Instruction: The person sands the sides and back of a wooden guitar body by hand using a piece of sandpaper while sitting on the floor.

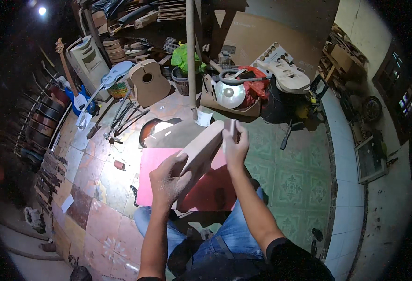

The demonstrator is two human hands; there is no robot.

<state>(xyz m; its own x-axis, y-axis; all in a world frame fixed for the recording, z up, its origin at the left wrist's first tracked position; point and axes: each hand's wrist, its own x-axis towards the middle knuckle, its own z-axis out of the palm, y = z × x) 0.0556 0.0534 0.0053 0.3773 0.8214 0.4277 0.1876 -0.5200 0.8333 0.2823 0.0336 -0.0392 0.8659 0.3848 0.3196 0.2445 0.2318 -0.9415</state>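
Note:
My left hand (168,178), dusty on its back, is closed round the near end of a thick pale wooden piece (201,145). The piece is tilted up and away from me above my lap, with its long light edge facing up. My right hand (235,145) is at the far end, its fingers closed on a small greyish-brown block (232,127) like a sanding block. Whether the block touches the wood cannot be made out. Below both hands lies a pink-red board (154,171), partly hidden by the wood and my arms.
A sunburst guitar body (150,129) lies beyond the board. Left of it are clamps (121,119) and a red-brown cylinder (119,165). Farther back are an acoustic guitar body (150,84), a post (191,56) and a filled carton (243,110). A dark tool (286,136) lies on green tiles.

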